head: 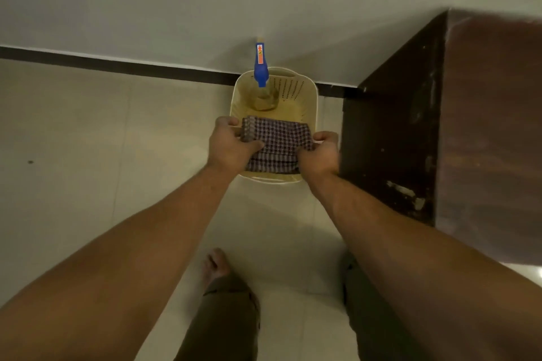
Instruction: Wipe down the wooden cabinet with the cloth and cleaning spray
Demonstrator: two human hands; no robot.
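Observation:
A folded checked cloth (278, 141) lies across the near half of a cream plastic basket (311, 91) on the floor. My left hand (231, 143) grips the cloth's left end and my right hand (321, 151) grips its right end. A spray bottle (261, 67) with a blue trigger head stands upright in the far part of the basket, its clear body low inside. The dark wooden cabinet (469, 126) stands just to the right of the basket, its side panel close to my right hand.
The basket sits against the pale wall (205, 3), above a dark skirting strip (117, 63). Light floor tiles (88, 141) stretch to the left. My legs and one bare foot (215, 265) show below the basket.

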